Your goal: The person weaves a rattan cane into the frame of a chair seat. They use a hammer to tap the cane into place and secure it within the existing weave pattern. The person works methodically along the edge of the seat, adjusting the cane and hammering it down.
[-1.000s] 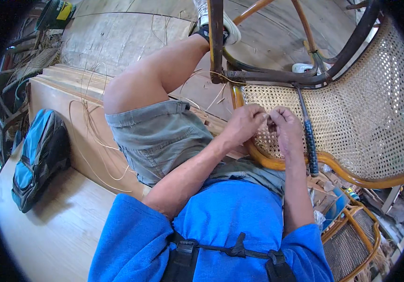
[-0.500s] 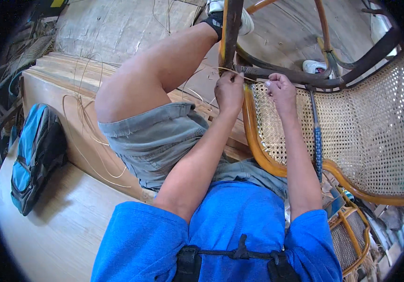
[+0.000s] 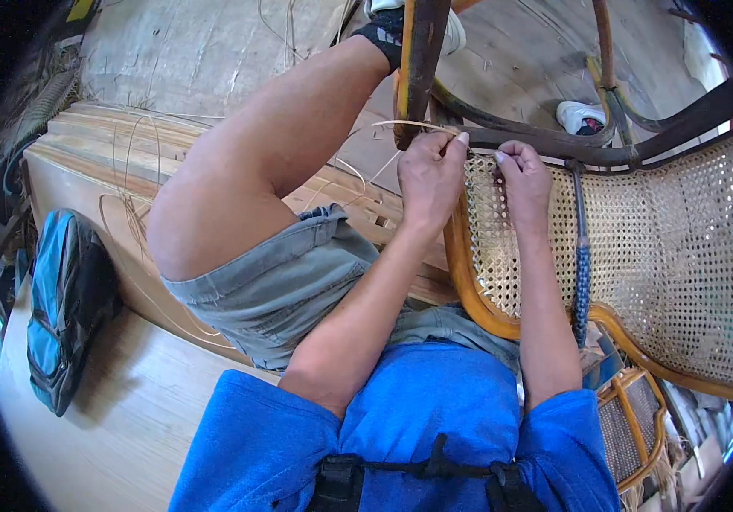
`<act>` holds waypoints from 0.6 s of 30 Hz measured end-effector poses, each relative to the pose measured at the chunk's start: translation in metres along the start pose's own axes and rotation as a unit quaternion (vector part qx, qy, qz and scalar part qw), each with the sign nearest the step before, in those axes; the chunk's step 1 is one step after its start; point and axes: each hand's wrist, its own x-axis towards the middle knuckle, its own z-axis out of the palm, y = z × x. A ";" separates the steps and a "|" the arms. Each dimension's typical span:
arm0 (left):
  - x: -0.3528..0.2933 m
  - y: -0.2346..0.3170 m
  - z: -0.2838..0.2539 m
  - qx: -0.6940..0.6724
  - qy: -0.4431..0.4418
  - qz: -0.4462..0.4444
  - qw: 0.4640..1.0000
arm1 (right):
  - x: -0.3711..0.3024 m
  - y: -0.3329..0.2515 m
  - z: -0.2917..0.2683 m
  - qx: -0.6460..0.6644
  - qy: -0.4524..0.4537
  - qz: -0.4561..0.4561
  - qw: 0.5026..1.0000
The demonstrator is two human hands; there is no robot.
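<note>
A chair with a bent rattan frame (image 3: 462, 264) and a woven cane panel (image 3: 631, 230) stands in front of me, at the right. At the panel's far left corner my left hand (image 3: 433, 179) is closed, thumb and fingers pinching a thin cane strand (image 3: 396, 124) against the dark frame rail. The strand's loose end sticks out to the left of the hand. Just right of it, over the panel's edge, my right hand (image 3: 526, 179) is closed in a pinch; what lies between its fingertips is too small to make out.
A tool with a blue patterned handle (image 3: 582, 273) leans across the panel. Loose cane strands (image 3: 132, 213) curl over stacked boards (image 3: 85, 141) on the left, near a blue and black backpack (image 3: 63, 316). A smaller caned piece (image 3: 639, 410) lies lower right. My bent leg is beside the chair.
The left hand has turned over further onto the rail, its thumb now on the strand. The right hand has shifted slightly right and down. The whole view has shifted a little.
</note>
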 end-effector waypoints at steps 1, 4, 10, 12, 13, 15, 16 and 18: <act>0.001 -0.005 0.001 -0.003 0.014 0.008 1.000 | 0.000 -0.002 0.001 -0.035 -0.003 -0.004 0.999; 0.002 -0.004 0.000 -0.002 -0.013 -0.012 1.000 | 0.000 -0.012 0.006 -0.118 -0.010 -0.012 0.993; 0.004 -0.003 -0.001 -0.005 -0.011 -0.018 1.000 | 0.001 -0.016 0.009 -0.178 -0.022 -0.060 0.982; 0.004 -0.004 -0.001 -0.015 -0.012 -0.028 0.999 | 0.002 -0.012 0.010 -0.186 -0.027 -0.079 0.979; 0.004 -0.005 -0.001 -0.019 -0.012 -0.033 0.999 | 0.003 -0.011 0.010 -0.198 -0.027 -0.085 0.976; 0.004 -0.003 -0.003 -0.017 -0.018 -0.046 0.999 | 0.003 -0.010 0.012 -0.223 -0.029 -0.095 0.970; 0.005 -0.002 -0.003 -0.016 -0.020 -0.053 0.998 | 0.003 -0.011 0.012 -0.228 -0.028 -0.109 0.967; 0.004 0.000 -0.003 -0.013 -0.011 -0.045 0.999 | 0.001 -0.013 0.013 -0.239 -0.026 -0.136 0.961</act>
